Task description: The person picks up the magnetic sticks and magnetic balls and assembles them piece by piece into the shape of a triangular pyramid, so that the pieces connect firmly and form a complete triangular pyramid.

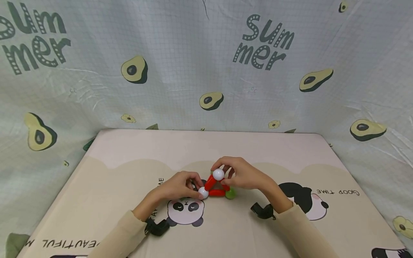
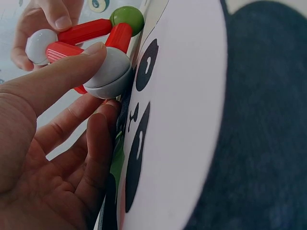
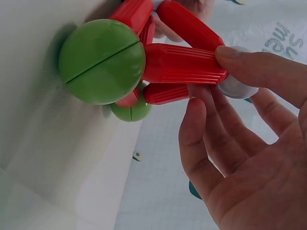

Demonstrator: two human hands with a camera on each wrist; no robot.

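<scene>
Red rods (image 1: 217, 193) and balls are joined into a small pyramid-like frame standing on the table. At its lower left corner is a white ball (image 1: 203, 193), which my left hand (image 1: 180, 184) pinches between thumb and fingers. Another white ball (image 1: 218, 174) forms the top. My right hand (image 1: 243, 175) holds that top, its thumb (image 3: 230, 52) lying where a red rod meets the ball and its other fingers below. A green ball (image 3: 102, 61) sits at the near right corner; the right wrist view shows a second green ball (image 3: 131, 111) behind it.
The table (image 1: 129, 215) has a pale cover printed with a panda (image 1: 185, 212) and lettering. Behind it hangs a light cloth (image 1: 180, 43) with avocados and words. A black wrist camera (image 1: 157, 227) is on the left wrist, another black camera (image 1: 262, 211) on the right.
</scene>
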